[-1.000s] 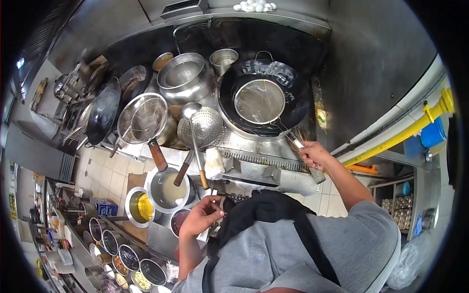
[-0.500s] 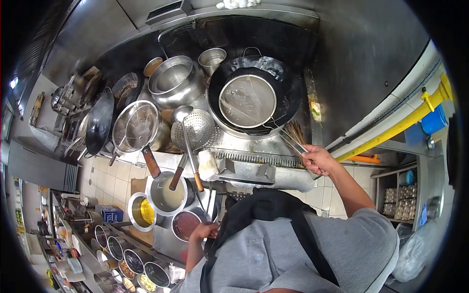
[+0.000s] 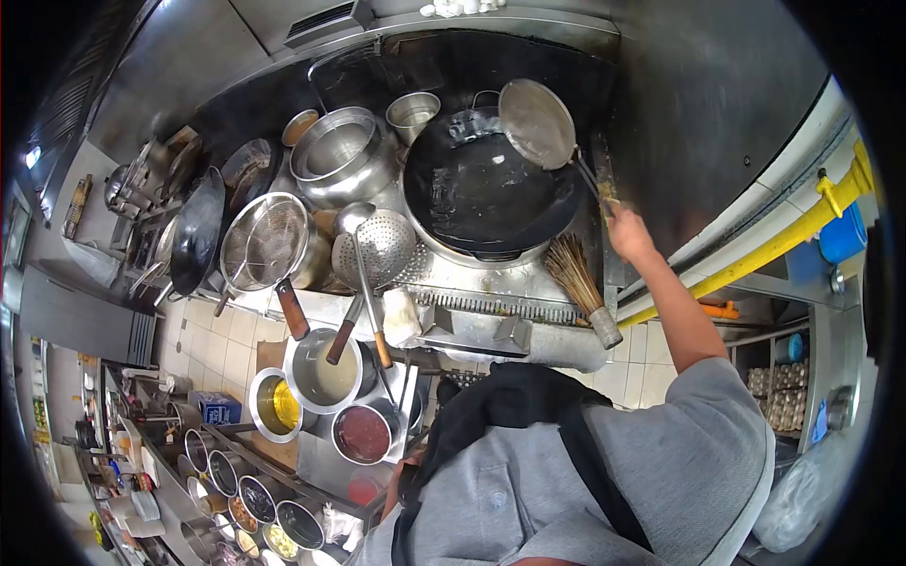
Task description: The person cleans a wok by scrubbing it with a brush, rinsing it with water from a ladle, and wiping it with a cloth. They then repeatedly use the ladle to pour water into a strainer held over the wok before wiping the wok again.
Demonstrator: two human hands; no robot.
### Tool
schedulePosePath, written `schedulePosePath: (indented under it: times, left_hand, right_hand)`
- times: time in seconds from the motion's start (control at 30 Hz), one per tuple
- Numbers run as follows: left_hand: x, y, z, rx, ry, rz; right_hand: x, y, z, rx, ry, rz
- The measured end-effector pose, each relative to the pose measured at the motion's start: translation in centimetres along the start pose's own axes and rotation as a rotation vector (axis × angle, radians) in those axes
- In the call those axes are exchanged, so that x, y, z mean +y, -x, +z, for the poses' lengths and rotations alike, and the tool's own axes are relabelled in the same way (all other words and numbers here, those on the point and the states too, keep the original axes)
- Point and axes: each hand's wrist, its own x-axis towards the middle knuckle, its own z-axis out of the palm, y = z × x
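Note:
My right hand (image 3: 625, 233) is closed round the long handle of a round fine-mesh strainer (image 3: 538, 124). The strainer is tilted up over the back right rim of a large black wok (image 3: 481, 203). The wok sits on the burner, and its inside looks dark and wet. A bamboo wok brush (image 3: 578, 283) lies on the stove edge to the wok's right, below my right forearm. Beside my apron at the lower left, only a sliver of my left arm or hand (image 3: 394, 483) shows; its fingers are hidden. A pot of reddish liquid (image 3: 362, 434) stands near it.
Left of the wok are a perforated skimmer (image 3: 377, 250), a ladle (image 3: 353, 218), a wire strainer (image 3: 264, 243) and a steel pot (image 3: 344, 179). A pot of pale liquid (image 3: 330, 373) and a bowl of yellow oil (image 3: 279, 406) stand nearer me. A yellow pipe (image 3: 764, 245) runs along the right.
My right hand has moved up and away from me, lifting the strainer from over the wok's middle to its back right rim. My left hand has drawn back beside my body.

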Motion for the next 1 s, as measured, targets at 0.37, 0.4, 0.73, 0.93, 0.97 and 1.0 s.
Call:
schedulePosePath:
  times: [0.37, 0.4, 0.73, 0.93, 0.97, 1.0]
  left_hand:
    - [-1.1, 0.6, -1.0, 0.022, 0.022, 0.002]
    - [-1.1, 0.6, -1.2, 0.021, 0.023, 0.000]
    - [-0.6, -0.7, -2.1, 0.002, -0.009, -0.008]
    - [-0.4, -1.4, -1.9, -0.019, -0.016, 0.003]
    - [-0.3, -1.5, -1.7, -0.021, -0.014, 0.001]
    - [-0.3, -1.5, -1.5, -0.023, -0.011, 0.000]
  right_hand:
    - [-1.3, 2.2, 6.7, -0.743, -0.852, 0.318]
    - [-0.9, 2.6, 6.6, -0.766, -0.828, 0.291]
    - [0.0, 8.0, 0.8, -0.852, -0.833, 0.330]
    - [1.3, 10.2, -1.1, -0.827, -0.996, 0.434]
    - [1.5, 10.4, -1.6, -0.826, -0.990, 0.439]
    - [1.5, 10.6, -2.3, -0.789, -0.999, 0.436]
